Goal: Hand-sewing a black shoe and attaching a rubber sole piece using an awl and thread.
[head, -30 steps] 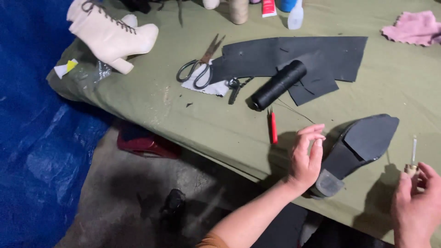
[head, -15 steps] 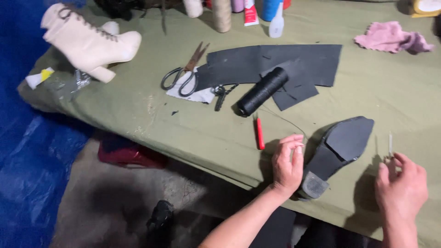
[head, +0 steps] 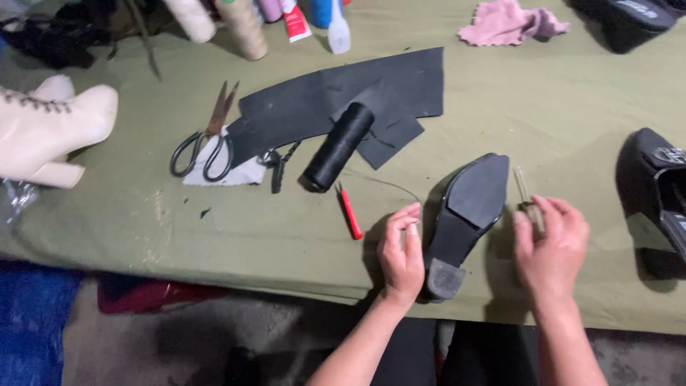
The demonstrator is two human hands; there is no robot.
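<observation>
— Left hand (head: pixel 401 251)?
— Resting against the shoe (head: pixel 468 214), fingers together and lightly curled along its side, steadying it rather than clamping it

— Shoe itself?
— Black, sole up, heel toward the table's near edge, toe pointing away; lying on the green cloth (head: pixel 500 114) between both hands

— Right hand (head: pixel 550 246)?
— Just right of the shoe, fingers pinched around a thin tool (head: pixel 527 196) with a pale shaft sticking up past the fingertips; can't tell what kind of tool

— Near the left hand?
— Red pen (head: pixel 349 213) just to its left, and a thin thread (head: pixel 386 180) running from the black spool (head: pixel 338 146) toward the shoe

— Further back?
— Spool lying on black leather pieces (head: pixel 343 100); scissors (head: pixel 207 139) to the left on a white scrap (head: pixel 229 173); black clip (head: pixel 277 166) beside them

— Edges of the table?
— Cream boot (head: pixel 50 129) far left, pink rag (head: pixel 511 21) top right, another black shoe (head: pixel 654 193) at the right edge, bottles and tubes (head: pixel 286 18) along the back
</observation>
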